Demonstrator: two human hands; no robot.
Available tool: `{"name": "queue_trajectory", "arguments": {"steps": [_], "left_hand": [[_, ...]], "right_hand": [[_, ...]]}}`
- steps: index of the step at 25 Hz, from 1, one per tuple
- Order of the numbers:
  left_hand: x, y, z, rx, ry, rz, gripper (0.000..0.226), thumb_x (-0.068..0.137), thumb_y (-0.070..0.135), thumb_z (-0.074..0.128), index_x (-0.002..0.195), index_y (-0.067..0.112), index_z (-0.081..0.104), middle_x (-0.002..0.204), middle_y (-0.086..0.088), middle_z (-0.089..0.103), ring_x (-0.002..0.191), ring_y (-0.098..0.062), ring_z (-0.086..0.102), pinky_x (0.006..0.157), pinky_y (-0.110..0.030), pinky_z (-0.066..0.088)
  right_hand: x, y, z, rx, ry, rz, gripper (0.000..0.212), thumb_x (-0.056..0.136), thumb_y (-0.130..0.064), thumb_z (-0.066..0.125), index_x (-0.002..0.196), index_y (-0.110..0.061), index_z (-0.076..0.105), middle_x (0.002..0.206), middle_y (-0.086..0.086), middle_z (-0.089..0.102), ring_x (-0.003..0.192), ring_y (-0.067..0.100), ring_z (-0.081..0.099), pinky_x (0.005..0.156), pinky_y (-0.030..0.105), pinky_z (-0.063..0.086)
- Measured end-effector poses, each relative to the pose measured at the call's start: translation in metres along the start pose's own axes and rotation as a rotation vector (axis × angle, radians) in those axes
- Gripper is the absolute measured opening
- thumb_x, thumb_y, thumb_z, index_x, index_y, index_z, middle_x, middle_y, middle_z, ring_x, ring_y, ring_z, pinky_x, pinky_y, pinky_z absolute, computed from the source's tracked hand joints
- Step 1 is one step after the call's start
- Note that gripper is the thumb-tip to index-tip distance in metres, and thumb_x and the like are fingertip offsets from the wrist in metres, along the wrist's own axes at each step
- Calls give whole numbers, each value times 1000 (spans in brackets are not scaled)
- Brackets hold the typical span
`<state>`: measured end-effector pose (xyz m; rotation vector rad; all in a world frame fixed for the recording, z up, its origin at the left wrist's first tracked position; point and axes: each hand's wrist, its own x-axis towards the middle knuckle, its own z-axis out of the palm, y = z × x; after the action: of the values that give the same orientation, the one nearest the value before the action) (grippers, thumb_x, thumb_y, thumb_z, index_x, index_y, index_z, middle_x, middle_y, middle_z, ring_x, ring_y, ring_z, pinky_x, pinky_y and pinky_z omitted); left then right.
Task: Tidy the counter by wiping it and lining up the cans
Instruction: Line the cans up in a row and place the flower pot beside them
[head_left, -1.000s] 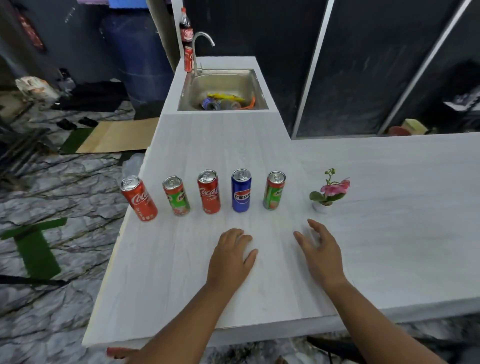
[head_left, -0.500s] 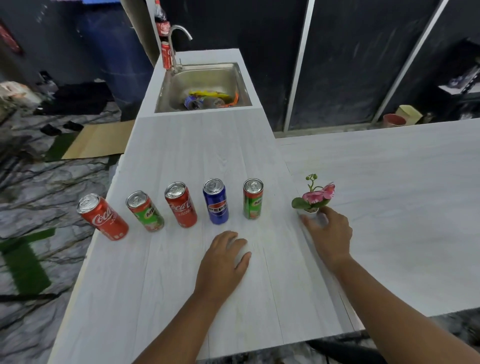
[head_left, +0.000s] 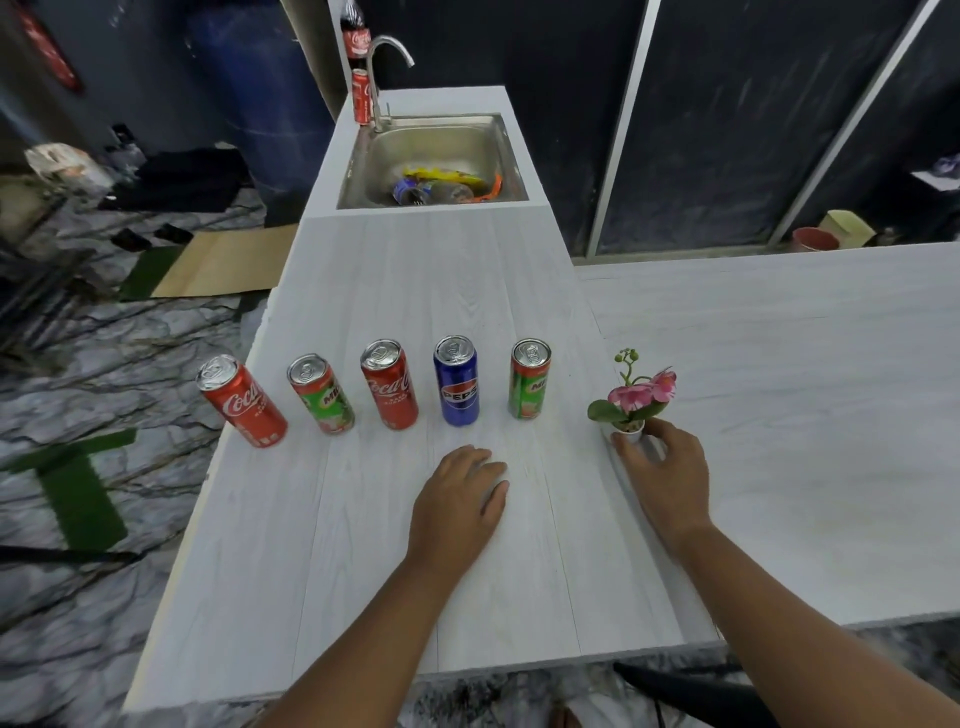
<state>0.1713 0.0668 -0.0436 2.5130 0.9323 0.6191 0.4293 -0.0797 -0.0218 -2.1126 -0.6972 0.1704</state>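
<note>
Several cans stand in a row across the white counter (head_left: 363, 545): a red Coca-Cola can (head_left: 241, 401) at the left edge, a green Milo can (head_left: 322, 395), another red Coca-Cola can (head_left: 390, 385), a blue Pepsi can (head_left: 457, 382) and a second green Milo can (head_left: 529, 380). My left hand (head_left: 460, 499) rests flat on the counter just in front of the Pepsi can, holding nothing. My right hand (head_left: 667, 467) grips the small white pot of a pink flower plant (head_left: 636, 400) to the right of the row.
A steel sink (head_left: 434, 156) with several items inside sits at the counter's far end, with a tap (head_left: 382, 67), a cola can (head_left: 361, 96) and a cola bottle (head_left: 355, 34) behind it. The counter's left edge drops to a marble floor. The counter extends to the right.
My right hand left the bare counter, reached forward and took hold of the flower pot. My left hand stayed flat in place. The view shifted.
</note>
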Motion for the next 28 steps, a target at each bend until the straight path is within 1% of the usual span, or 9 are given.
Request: {"name": "queue_trajectory", "arguments": {"steps": [2,4,7,11,16,19,22,24,28], "left_hand": [[-10,-5,-6,16,4,-17,35,105,36,64,136,23,74,145,4,68,140,-17,57,113,-37,53],[-26,-19,-15,30,19,-36,38,106,40,62,140,26,72,148,5,66,143,-15,55,115,-35,51],[-57,-52,-36,41,54,-47,38,104,41,64,140,27,72,148,7,65,142,-12,54,113,-30,50],[-92,-99,-74,66,85,-79,39,103,39,68,140,28,71,149,7,63,141,-13,55,111,-31,52],[-126,-154,-118,123,112,-153,47,104,54,51,142,31,69,151,10,60,143,-10,50,112,-26,45],[-136,-173,-127,110,144,-189,48,102,55,52,137,29,72,149,9,62,141,-13,53,110,-31,50],[-134,-175,-123,102,170,-178,42,101,51,58,132,28,74,142,8,64,136,-13,56,104,-34,56],[-133,-176,-121,93,179,-162,40,101,51,60,131,29,74,141,10,64,135,-12,56,102,-33,57],[-134,-179,-120,98,187,-153,39,101,51,61,131,30,73,140,11,63,134,-11,55,101,-30,56]], "right_hand": [[-18,-5,5,24,-12,2,31,90,-50,80,113,-30,78,109,-14,72,114,14,59,91,32,44],[-36,-13,14,33,-38,5,33,89,-51,81,117,-33,76,112,-16,70,115,11,57,92,30,43],[-58,-27,33,56,-74,2,39,88,-52,82,121,-33,75,116,-14,69,115,10,58,95,29,44],[-89,-58,66,81,-150,-41,46,89,-54,80,127,-29,74,121,-12,70,115,10,60,97,30,48],[-123,-91,111,120,-195,-121,39,88,-48,84,121,-30,77,116,-15,71,112,6,61,96,27,48],[-137,-109,134,113,-217,-149,40,87,-49,84,121,-29,77,115,-15,72,111,5,61,93,25,47],[-146,-124,151,108,-225,-182,39,88,-48,84,121,-29,78,115,-15,73,110,4,60,94,26,48],[-148,-132,160,104,-226,-179,41,88,-49,83,123,-28,78,117,-15,73,111,3,59,96,27,49],[-149,-145,173,41,-217,-194,44,89,-51,82,125,-26,78,120,-11,76,116,11,61,100,34,52]]}}
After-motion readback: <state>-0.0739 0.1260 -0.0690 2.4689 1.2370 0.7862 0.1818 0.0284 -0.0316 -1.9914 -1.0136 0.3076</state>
